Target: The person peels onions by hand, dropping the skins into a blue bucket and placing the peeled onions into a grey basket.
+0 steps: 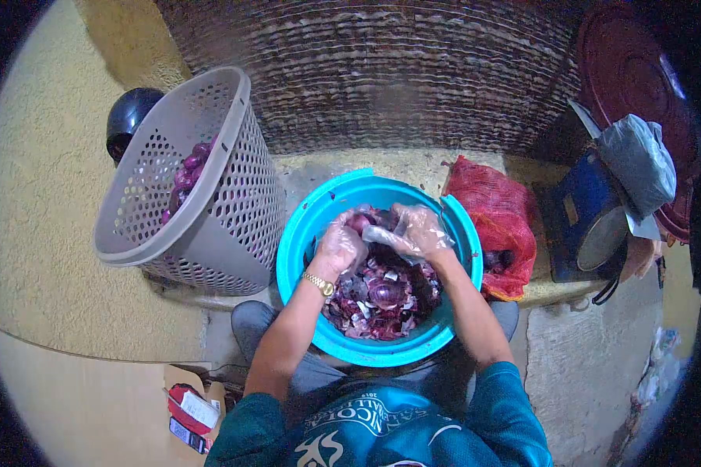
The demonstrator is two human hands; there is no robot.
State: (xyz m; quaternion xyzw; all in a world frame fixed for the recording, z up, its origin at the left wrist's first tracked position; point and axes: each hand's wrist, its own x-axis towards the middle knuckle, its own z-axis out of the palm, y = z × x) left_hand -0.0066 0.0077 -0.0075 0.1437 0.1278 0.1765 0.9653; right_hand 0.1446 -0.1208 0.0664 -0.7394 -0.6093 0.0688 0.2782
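Both hands are in thin clear plastic gloves over a turquoise basin (288, 272). My left hand (339, 247), below a gold wristwatch (319, 285), is closed around a red onion (359, 223). Close beside it, my right hand (420, 232) has its fingers curled in, and whatever they grip is hidden by the loose plastic. Beneath the hands, purple onion skins (366, 315) fill the basin's bottom, with another red onion (387, 293) lying on them.
A tall grey laundry-style basket (249, 179) at left holds several red onions (188, 175). Right of the basin lies a red mesh sack (494, 210). Farther right stands a blue weighing scale (592, 218) with a grey plastic-wrapped bundle (639, 159) on top. A cardboard box (181, 379) sits lower left.
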